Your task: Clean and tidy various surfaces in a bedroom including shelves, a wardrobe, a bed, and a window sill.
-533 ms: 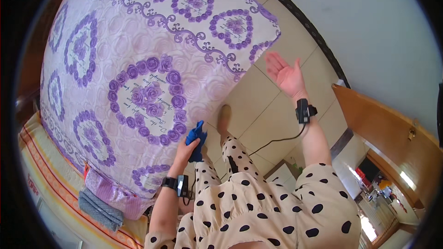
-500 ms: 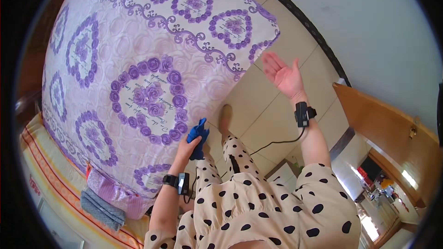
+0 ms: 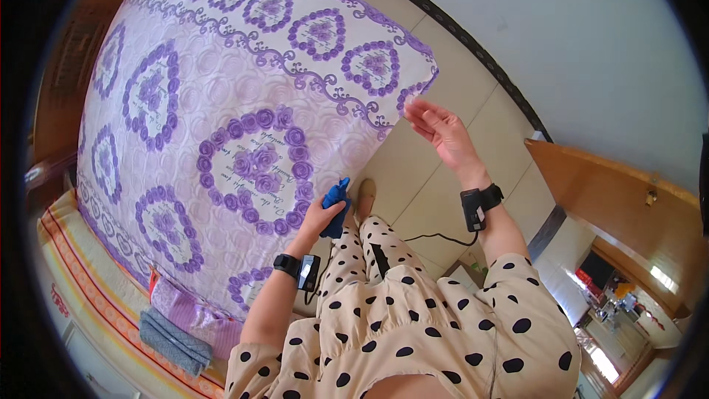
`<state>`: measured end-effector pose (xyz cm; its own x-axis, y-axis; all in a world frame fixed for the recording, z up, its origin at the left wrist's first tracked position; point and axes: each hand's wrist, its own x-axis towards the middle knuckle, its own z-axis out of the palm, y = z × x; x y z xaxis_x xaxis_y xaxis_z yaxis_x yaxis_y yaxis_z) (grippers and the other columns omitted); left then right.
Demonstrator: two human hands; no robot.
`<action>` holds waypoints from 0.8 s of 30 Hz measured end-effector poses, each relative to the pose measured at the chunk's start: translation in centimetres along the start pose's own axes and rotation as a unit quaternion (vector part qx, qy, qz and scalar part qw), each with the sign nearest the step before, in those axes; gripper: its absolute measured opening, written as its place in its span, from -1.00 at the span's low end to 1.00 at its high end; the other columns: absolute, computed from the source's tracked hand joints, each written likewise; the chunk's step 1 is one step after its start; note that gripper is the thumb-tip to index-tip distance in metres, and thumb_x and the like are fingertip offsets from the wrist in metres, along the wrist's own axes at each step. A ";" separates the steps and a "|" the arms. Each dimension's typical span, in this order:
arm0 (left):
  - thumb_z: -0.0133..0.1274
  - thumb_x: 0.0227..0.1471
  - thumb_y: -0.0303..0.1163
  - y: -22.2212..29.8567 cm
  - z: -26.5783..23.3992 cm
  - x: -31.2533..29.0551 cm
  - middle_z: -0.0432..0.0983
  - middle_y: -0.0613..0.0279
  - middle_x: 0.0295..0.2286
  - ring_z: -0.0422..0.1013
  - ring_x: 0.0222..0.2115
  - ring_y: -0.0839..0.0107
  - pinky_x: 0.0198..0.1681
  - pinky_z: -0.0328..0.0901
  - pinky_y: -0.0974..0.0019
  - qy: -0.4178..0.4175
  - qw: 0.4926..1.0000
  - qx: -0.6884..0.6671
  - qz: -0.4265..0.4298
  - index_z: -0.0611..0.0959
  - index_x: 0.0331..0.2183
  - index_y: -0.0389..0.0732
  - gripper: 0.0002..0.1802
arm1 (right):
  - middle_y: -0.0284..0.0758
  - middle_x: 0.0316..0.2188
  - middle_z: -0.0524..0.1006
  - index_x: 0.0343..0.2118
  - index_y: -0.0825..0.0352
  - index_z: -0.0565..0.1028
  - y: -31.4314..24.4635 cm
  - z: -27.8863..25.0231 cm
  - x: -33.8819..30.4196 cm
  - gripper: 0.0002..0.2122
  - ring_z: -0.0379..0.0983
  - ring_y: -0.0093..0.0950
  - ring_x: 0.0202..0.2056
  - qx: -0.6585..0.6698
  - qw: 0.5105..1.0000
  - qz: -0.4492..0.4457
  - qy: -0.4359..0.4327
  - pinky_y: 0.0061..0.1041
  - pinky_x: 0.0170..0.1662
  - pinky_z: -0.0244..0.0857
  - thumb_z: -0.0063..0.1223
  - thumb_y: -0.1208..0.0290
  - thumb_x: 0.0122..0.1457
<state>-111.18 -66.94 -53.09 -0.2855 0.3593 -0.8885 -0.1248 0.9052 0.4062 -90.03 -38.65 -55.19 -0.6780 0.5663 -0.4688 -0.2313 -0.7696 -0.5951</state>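
My left hand (image 3: pixel 321 217) is closed round a crumpled blue cloth (image 3: pixel 336 209) at the near edge of a bed. Over the bed lies a white and purple bedspread (image 3: pixel 221 81) printed with roses and hearts. My right hand (image 3: pixel 446 139) is held up over the floor beside the bedspread's far right corner, palm turned partly inward. Its fingers are stretched out and hold nothing; whether the fingertips touch the fabric I cannot tell. Both wrists carry a black strapped device with a cable.
A folded grey cloth (image 3: pixel 176 341) and a purple pillow (image 3: pixel 196 318) lie at the lower left by a striped cover (image 3: pixel 92 281). Beyond the tiled floor (image 3: pixel 473 96) stands a white wall (image 3: pixel 576 44). A wooden door (image 3: pixel 605 192) stands at the right. My shoe (image 3: pixel 366 196) is beside the bed.
My right hand has turned and moved left toward the bedspread's corner, its fingers drawing closer together. The left hand keeps the blue cloth, now slightly farther forward and right. The view has shifted a little.
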 end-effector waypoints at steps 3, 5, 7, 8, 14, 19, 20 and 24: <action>0.22 -0.03 -0.15 1.0 -1.5 -0.3 0.55 0.28 -0.36 0.46 -0.43 0.50 -0.36 0.39 0.40 -0.002 1.000 0.004 -0.001 0.57 -0.10 -0.28 -0.50 | -0.33 -0.27 0.62 -0.16 0.36 0.56 1.3 1.6 0.3 -0.78 0.55 -0.55 -0.24 -0.024 0.993 0.078 0.087 -0.58 -0.07 0.40 0.21 0.46 0.12; 0.23 -0.03 -0.16 0.3 -3.0 0.1 0.55 0.28 -0.35 0.46 -0.42 0.49 -0.34 0.38 0.40 0.018 0.999 -0.007 -0.039 0.58 -0.12 -0.27 -0.51 | -0.35 -0.33 0.61 -0.22 0.35 0.57 3.0 3.2 1.0 -0.81 0.53 -0.57 -0.29 -0.040 0.990 0.082 0.105 -0.60 -0.13 0.39 0.24 0.46 0.10; 0.23 -0.03 -0.16 0.8 -3.6 -0.5 0.56 0.27 -0.35 0.46 -0.41 0.49 -0.34 0.38 0.40 0.013 0.998 -0.035 -0.042 0.58 -0.12 -0.28 -0.51 | -0.39 -0.42 0.59 -0.35 0.33 0.58 5.2 3.2 2.2 -0.86 0.49 -0.63 -0.37 -0.081 0.984 0.087 0.134 -0.67 -0.29 0.33 0.29 0.45 0.05; 0.23 -0.03 -0.16 0.8 -4.1 -0.8 0.56 0.27 -0.35 0.46 -0.41 0.49 -0.34 0.37 0.40 0.014 0.997 -0.063 -0.043 0.58 -0.12 -0.28 -0.51 | -0.39 -0.42 0.59 -0.35 0.33 0.58 6.3 3.2 3.4 -0.86 0.49 -0.63 -0.37 -0.082 0.983 0.092 0.133 -0.67 -0.29 0.33 0.29 0.45 0.05; 0.22 -0.01 -0.19 0.5 -5.5 2.8 0.56 0.27 -0.32 0.46 -0.39 0.50 -0.34 0.38 0.41 0.075 0.990 -0.066 -0.101 0.57 -0.11 -0.30 -0.52 | -0.26 -0.39 0.63 -0.22 0.30 0.60 12.6 3.5 15.7 -0.82 0.57 -0.37 -0.31 -0.384 0.922 0.045 0.008 -0.48 -0.22 0.40 0.10 0.44 0.12; 0.22 -0.01 -0.20 3.2 -1.4 8.4 0.54 0.25 -0.31 0.47 -0.39 0.48 -0.36 0.40 0.39 0.102 0.970 -0.157 -0.152 0.54 -0.09 -0.30 -0.50 | -0.22 0.07 0.44 0.04 0.14 0.48 17.7 2.2 24.9 -0.57 0.24 -0.18 0.16 -0.661 0.691 -0.259 -0.132 -0.30 0.21 0.13 0.07 0.45 0.03; 0.23 -0.01 -0.21 3.4 -0.5 9.1 0.54 0.24 -0.32 0.47 -0.41 0.48 -0.38 0.40 0.38 0.118 0.963 -0.183 -0.159 0.55 -0.10 -0.29 -0.51 | -0.24 0.17 0.35 0.09 0.12 0.43 16.9 2.6 26.0 -0.52 0.11 -0.21 0.26 -0.706 0.615 -0.302 -0.179 -0.29 0.28 0.02 0.08 0.44 0.02; 0.22 0.01 -0.22 5.5 3.7 12.4 0.54 0.26 -0.33 0.47 -0.41 0.48 -0.36 0.39 0.40 0.139 0.947 -0.234 -0.169 0.55 -0.10 -0.28 -0.54 | -0.28 0.21 0.30 0.14 0.06 0.38 10.9 -6.0 32.2 -0.48 0.08 -0.26 0.27 -0.706 0.635 -0.212 -0.231 -0.21 0.30 -0.09 0.11 0.34 0.04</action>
<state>-111.86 -56.68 -62.73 -0.3853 -0.0664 -0.9204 -0.6428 0.7350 0.2161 -110.19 -27.00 -80.73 -0.9716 0.2357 -0.0225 0.1725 0.6394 -0.7492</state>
